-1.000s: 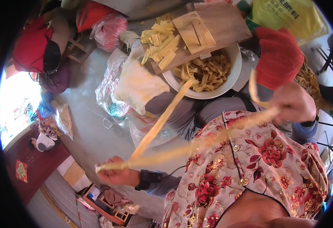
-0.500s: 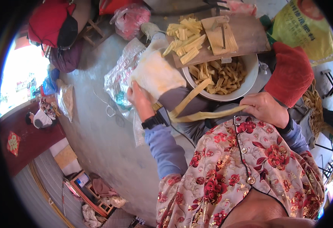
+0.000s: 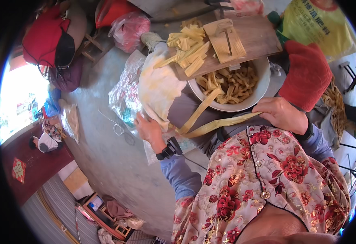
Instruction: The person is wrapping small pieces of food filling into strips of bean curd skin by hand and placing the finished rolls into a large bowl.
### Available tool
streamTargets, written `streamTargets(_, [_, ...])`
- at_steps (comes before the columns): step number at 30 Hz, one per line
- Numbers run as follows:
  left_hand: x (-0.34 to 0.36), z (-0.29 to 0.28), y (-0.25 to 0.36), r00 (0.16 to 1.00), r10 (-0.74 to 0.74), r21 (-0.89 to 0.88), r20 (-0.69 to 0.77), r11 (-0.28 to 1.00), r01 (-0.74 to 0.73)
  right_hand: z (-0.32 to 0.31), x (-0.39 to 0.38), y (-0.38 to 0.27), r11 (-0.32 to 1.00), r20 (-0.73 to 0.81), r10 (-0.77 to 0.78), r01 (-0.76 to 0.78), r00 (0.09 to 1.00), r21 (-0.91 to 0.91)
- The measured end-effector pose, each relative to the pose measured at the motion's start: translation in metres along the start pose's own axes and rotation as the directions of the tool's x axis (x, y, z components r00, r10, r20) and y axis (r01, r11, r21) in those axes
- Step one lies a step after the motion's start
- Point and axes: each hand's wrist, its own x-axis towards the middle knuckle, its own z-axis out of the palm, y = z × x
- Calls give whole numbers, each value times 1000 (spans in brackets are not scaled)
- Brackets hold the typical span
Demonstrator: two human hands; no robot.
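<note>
My right hand (image 3: 281, 116) is closed in a pinch on one end of a long pale-yellow strip (image 3: 222, 123), at the front of my lap. From there the strip runs left across my thigh. Near my left knee it meets a second stretch that slopes up to the metal bowl (image 3: 264, 87). My left hand (image 3: 148, 129) is beside the lower edge of a stained white cloth (image 3: 158, 87) draped over my left knee. Its fingers look loosely apart, though partly hidden. Brownish-yellow strips (image 3: 237, 87) lie in the bowl.
A wooden board (image 3: 259, 38) rests across the bowl, with cut yellow pieces (image 3: 186, 42) and a block with a metal rod (image 3: 226, 42) on it. A red cloth (image 3: 306, 77) covers my right knee. Crumpled plastic (image 3: 125, 89) lies on the floor, left.
My left hand has shifted slightly down, and its fingers look looser. The white cloth's edge has changed shape. My right hand keeps its pinch; the whole view has moved a little.
</note>
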Motion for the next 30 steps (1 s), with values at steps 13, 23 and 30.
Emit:
streamTargets(13, [-20, -78, 180, 405, 884, -970, 232, 178, 167, -3, 1, -2, 999, -126, 2, -6, 992, -33])
streamTargets(23, [-49, -91, 168, 169, 866, -881, 470, 449, 146, -16, -29, 32, 987, -247, 148, -159, 958, -23])
streamTargets(30, [-67, -83, 190, 220, 971, -792, 97, 209, -574, -1, -14, 23, 976, -256, 70, -119, 964, -183])
